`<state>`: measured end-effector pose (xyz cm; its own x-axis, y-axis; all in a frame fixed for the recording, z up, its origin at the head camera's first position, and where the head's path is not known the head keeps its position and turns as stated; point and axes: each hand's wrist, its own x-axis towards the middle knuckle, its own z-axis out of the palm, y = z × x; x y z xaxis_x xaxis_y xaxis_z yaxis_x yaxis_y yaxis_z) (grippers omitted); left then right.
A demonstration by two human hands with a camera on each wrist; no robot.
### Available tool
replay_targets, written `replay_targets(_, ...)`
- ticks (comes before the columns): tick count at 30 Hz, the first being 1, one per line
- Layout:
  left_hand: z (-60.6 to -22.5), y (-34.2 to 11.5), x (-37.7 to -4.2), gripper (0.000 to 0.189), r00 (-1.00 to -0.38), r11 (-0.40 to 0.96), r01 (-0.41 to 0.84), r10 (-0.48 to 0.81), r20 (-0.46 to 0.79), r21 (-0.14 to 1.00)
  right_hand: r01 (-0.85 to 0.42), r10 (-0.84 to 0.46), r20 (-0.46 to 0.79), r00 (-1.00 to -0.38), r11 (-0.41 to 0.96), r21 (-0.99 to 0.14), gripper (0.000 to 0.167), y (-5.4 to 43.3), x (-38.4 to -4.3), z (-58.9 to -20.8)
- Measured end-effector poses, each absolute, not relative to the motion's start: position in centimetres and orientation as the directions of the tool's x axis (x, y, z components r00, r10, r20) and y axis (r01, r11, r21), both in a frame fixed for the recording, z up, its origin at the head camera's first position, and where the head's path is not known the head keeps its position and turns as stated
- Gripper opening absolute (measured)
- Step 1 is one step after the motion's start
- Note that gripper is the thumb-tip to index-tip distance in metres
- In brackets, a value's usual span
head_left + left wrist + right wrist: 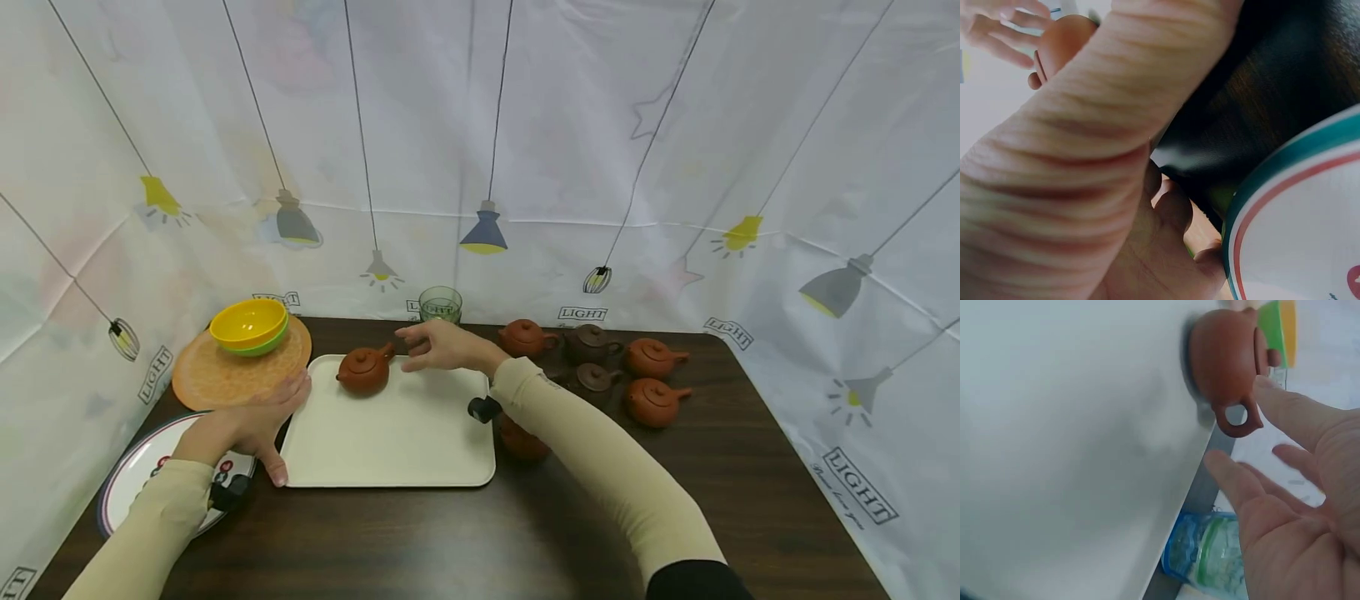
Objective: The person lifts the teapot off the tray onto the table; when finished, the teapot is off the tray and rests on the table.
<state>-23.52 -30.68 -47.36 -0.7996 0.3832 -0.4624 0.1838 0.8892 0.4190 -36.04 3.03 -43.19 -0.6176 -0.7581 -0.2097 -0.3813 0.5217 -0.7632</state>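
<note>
A reddish-brown clay teapot [363, 371] stands upright near the back left of a cream tray [397, 442], its handle toward my right hand [442, 344]. That hand hovers over the tray's back edge with thumb and fingers apart. In the right wrist view, the fingertips are close beside the teapot's looped handle [1239, 428] and do not close round it. My left hand [255, 421] lies along the tray's left edge, thumb at the near corner and fingers stretched toward the back. The left wrist view shows its palm [1160, 262], with the fingertips partly hidden.
Right of the tray stand several teapots, reddish [654, 403] and dark brown [590, 343]; my right forearm partly hides some. A green-tinted glass [440, 305] is behind the tray. To the left are a yellow bowl [249, 323] stacked on a green one, a round board [217, 379] and a white plate [123, 492].
</note>
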Motion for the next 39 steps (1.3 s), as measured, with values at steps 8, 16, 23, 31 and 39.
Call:
replay_targets(8, -46.5, -29.8, -23.3, 0.164, -0.799, 0.895, 0.183, 0.377, -0.469, 0.408, -0.511, -0.773, -0.09, -0.628, 0.496, -0.702, 0.046, 1.0, -36.8, -44.5)
replay_targets(16, -48.6, -31.1, -24.2, 0.169, -0.798, 0.884, 0.197, 0.396, -0.454, 0.425, -0.584, -0.747, -0.032, -0.664, 0.545, -0.602, 0.028, 0.4, -36.4, -45.7)
replay_targets(23, -51.1, -32.3, -25.3, 0.179, -0.811, 0.913, 0.202, 0.359, -0.462, 0.356, -0.677, -0.756, 0.059, -0.652, 0.545, -0.494, 0.027, -0.5, -35.4, -46.5)
replay_targets(31, -49.5, -31.5, -24.3, 0.171, -0.795, 0.896, 0.178, 0.375, -0.477, 0.407, -0.658, -0.715, 0.103, -0.691, 0.564, -0.499, 0.026, -0.6, -34.4, -46.7)
replay_targets(39, -46.6, -30.0, -23.1, 0.164, -0.794, 0.9, 0.158, 0.36, -0.489, 0.406, -0.654, -0.735, 0.113, -0.668, 0.508, -0.56, 0.028, 2.0, -33.4, -44.2)
